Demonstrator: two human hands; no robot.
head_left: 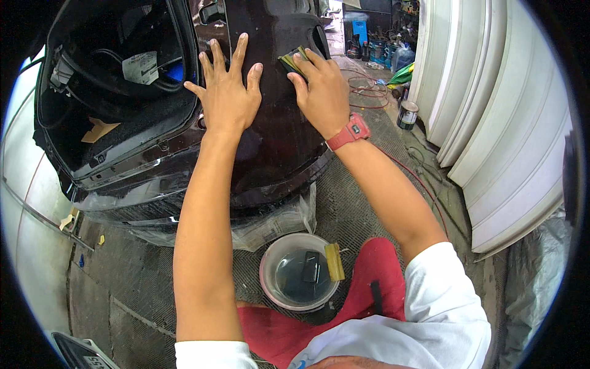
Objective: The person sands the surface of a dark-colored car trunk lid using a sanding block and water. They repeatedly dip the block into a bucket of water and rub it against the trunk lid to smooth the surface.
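A dark glossy car body panel fills the upper middle of the head view. My left hand lies flat on it, fingers spread, holding nothing. To its right, my right hand, with a red watch on the wrist, presses a small yellow-green sanding pad against the panel's upper right part, near its edge. Most of the pad is hidden under my fingers.
Left of the panel is the open trunk with cables and a white label. A round bowl of water with a dark block and yellow sponge sits on the metal mesh floor by my red trousers. White panels lean at right; a small can and clutter lie beyond.
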